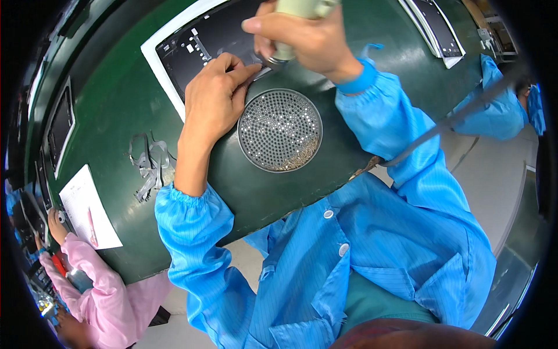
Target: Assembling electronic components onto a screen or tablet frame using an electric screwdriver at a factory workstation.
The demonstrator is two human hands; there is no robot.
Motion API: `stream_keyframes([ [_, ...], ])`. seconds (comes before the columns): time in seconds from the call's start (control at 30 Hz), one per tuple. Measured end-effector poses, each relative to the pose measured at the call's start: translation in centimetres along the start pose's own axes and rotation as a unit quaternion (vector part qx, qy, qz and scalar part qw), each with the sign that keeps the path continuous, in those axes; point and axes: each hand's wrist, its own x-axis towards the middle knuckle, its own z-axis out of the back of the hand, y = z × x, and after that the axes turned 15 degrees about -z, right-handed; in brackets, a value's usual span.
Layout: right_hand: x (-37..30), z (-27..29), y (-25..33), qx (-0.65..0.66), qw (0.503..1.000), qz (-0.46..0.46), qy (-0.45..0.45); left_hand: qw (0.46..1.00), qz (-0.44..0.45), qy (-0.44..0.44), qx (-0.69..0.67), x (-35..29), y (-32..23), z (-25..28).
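Note:
My right hand (317, 41) is wrapped round a pale green electric screwdriver (297, 8), blurred by motion. The tool's dark tip points down at the near edge of a flat black panel (232, 29), which lies on a white backing (156, 67). Beside that tip my left hand (215, 96) rests on the panel edge, thumb and forefinger pressed together; what they pinch is too small to make out. Just below, between my forearms, sits a round grey screw tray (276, 125) full of small holes. Many holes hold shiny screws, and loose brassy screws are heaped at its lower right.
Grey ribbon-like strips (152, 163) lie left of my left forearm on the green table (244, 198). Further left are a paper sheet with a pen (92, 225) and another dark panel (60, 128). More panels (436, 29) lie far right. A pink-sleeved person (102, 285) works at lower left.

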Motion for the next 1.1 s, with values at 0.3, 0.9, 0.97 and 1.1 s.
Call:
stream_keyframes([
  [0.3, -4.4, 0.7, 0.6, -0.045, 0.998, -0.008, 0.036, 1.000, -0.007, 0.002, -0.007, 0.2, -0.5, 0.2],
  [0.9, -3.9, -0.5, 0.0, 0.043, 0.998, 0.030, 0.025, 1.000, -0.016, -0.020, -0.001, 0.3, 0.2, -0.1],
  [0.97, -3.9, -0.2, -0.2, 0.014, 0.998, 0.046, 0.028, 1.000, -0.007, -0.012, -0.005, 0.3, 0.0, 0.0],
  [1.1, -3.9, -0.3, -0.2, 0.028, 0.998, 0.041, 0.036, 1.000, -0.013, -0.019, -0.005, 0.2, 0.0, 0.0],
])
